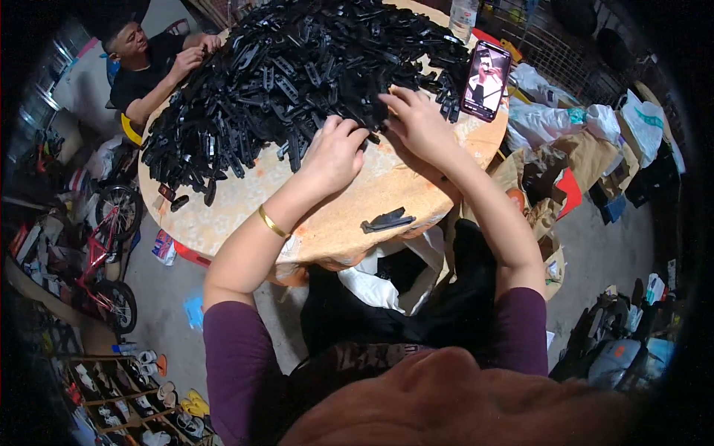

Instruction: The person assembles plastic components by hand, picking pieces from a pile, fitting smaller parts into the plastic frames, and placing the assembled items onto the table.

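A large heap of black plastic pieces [286,82], many long and slotted like small clips or handles, covers the far part of a round table [297,230] with a patterned cloth. At the heap's near edge my left hand [333,157] is closed, fingers curled inward; what they hold, if anything, is hidden. My right hand [422,128] reaches over the heap's right side, fingers bent but apart, and nothing shows between them. Close to me, near the table's front edge, a few separate black pieces [388,220] lie together.
A phone [487,80] with a lit screen stands at the table's right, near a clear bottle [462,18]. Across on the left, another person [152,70] handles pieces. Bags [587,156] crowd the right; a red bicycle [100,253] and shoe rack [134,401] stand left.
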Motion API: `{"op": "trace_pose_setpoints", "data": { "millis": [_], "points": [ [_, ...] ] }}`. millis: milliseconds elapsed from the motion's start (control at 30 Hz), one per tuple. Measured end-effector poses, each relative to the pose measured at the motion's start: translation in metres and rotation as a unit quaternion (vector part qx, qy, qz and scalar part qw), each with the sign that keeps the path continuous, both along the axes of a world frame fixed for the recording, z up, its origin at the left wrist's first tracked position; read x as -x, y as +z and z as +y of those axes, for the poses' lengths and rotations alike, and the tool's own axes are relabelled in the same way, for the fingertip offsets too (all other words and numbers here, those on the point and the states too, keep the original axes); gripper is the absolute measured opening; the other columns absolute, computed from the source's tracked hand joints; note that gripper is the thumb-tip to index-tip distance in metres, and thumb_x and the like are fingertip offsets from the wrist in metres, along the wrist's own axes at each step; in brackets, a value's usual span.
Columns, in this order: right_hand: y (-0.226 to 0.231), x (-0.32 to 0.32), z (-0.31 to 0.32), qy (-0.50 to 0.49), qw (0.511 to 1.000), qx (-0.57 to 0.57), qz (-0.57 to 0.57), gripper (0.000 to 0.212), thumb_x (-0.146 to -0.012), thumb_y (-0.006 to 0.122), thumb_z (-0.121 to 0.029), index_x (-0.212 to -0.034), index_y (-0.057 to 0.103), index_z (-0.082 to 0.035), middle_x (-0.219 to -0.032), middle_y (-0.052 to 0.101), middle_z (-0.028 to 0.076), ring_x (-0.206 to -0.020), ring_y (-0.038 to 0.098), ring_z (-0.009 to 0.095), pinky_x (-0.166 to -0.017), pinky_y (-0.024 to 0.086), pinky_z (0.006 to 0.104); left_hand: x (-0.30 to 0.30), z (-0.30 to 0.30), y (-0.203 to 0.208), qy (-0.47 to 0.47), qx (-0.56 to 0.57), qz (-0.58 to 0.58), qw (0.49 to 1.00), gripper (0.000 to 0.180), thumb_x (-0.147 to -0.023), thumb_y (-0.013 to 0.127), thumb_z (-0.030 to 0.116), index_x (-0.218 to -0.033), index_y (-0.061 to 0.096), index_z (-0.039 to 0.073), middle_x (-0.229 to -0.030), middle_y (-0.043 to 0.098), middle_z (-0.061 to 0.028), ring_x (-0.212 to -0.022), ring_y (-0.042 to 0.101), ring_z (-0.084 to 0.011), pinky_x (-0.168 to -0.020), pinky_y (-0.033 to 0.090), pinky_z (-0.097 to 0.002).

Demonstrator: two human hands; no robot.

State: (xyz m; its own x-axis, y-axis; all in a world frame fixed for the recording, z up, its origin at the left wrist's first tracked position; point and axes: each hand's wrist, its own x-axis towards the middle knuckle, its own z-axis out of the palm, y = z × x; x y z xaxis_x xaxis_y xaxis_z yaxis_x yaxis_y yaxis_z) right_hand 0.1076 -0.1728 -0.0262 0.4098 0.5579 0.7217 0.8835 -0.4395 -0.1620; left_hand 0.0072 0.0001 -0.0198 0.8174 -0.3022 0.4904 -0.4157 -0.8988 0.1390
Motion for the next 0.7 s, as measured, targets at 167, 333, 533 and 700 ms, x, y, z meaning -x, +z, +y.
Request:
{"op": "trace_pose_setpoints", "data": {
  "millis": [167, 333, 533, 700],
  "points": [
    [-0.007, -0.017, 0.014, -0.003, 0.996, 0.085, -0.001, 0.030, -0.075, 0.063, -0.015, -0.103, 0.060, -0.006, -0.095, 0.060, 0.014, -0.091, 0.055, 0.031, -0.078, 0.046, 0.0379, 0.005, -0.006, 0.001, 0.019, 0.001, 0.024, 1.000, 0.035, -0.070, 0.059, 0.005, -0.104, 0.055, 0.000, -0.102, 0.049, -0.0172, -0.099, 0.046, -0.0329, -0.088, 0.041, -0.0384],
    [-0.007, -0.017, 0.010, -0.014, 0.997, 0.066, 0.042, 0.012, -0.070, 0.061, -0.009, -0.081, 0.062, -0.003, -0.078, 0.062, 0.013, -0.077, 0.058, 0.032, -0.071, 0.047, 0.0397, 0.004, 0.008, -0.006, 0.081, 0.048, -0.018, 0.995, 0.047, -0.069, 0.057, -0.004, -0.115, 0.047, 0.000, -0.100, 0.049, -0.0199, -0.097, 0.047, -0.0360, -0.086, 0.041, -0.0393],
    [0.003, -0.006, -0.004, -0.041, 0.993, 0.104, 0.030, 0.018, -0.069, 0.060, -0.006, -0.086, 0.060, -0.005, -0.080, 0.060, 0.012, -0.082, 0.056, 0.032, -0.069, 0.045, 0.0409, 0.003, 0.013, -0.001, 0.108, 0.014, 0.044, 0.993, 0.048, -0.069, 0.054, -0.005, -0.116, 0.046, -0.004, -0.094, 0.053, -0.0207, -0.091, 0.050, -0.0351, -0.081, 0.042, -0.0406],
    [0.010, 0.007, -0.009, -0.015, 0.993, -0.035, 0.114, 0.042, -0.071, 0.056, -0.004, -0.113, 0.053, -0.006, -0.099, 0.057, 0.017, -0.082, 0.058, 0.033, -0.071, 0.048, 0.0384, 0.001, 0.005, 0.012, 0.102, 0.250, 0.010, 0.963, 0.052, -0.068, 0.062, -0.003, -0.118, 0.046, -0.002, -0.088, 0.054, -0.0168, -0.077, 0.056, -0.0293, -0.071, 0.047, -0.0348]
  ]
}}
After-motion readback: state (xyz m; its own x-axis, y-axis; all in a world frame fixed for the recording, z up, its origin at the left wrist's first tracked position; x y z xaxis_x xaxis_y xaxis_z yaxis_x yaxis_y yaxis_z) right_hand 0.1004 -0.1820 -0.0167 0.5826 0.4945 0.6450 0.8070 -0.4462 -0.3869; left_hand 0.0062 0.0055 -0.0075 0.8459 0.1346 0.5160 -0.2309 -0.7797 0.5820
